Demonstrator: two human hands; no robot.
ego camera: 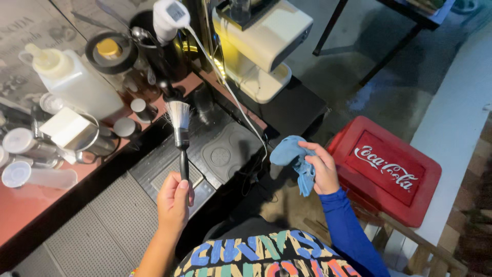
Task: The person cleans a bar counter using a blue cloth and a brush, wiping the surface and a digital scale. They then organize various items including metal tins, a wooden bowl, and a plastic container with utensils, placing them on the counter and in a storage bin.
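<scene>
The left hand (173,201) is closed around the black handle of a brush (180,134), held upright with its pale bristles fanned out at the top, over the dark counter mats (225,151) near the middle of the scene. The right hand (322,169), in a blue sleeve, grips a crumpled blue cloth (293,156) to the right of the counter edge, above the floor and just left of a red crate (389,172).

Both cleaning tools are raised off the surface; neither touches the counter at this moment. The mats and the perforated grey tray (123,210) nearer the person look free of loose grounds, as far as the view shows, so the brushing here seems largely done. Whether the wiping has happened cannot be told from the cloth.

On the far left, the red counter (25,205) is crowded: a white squeeze bottle (72,77), a steel pitcher (95,138), lids and small tubs. A cream machine (261,36) with a white cable (236,102) stands at the far side. That clutter appears untouched.
</scene>
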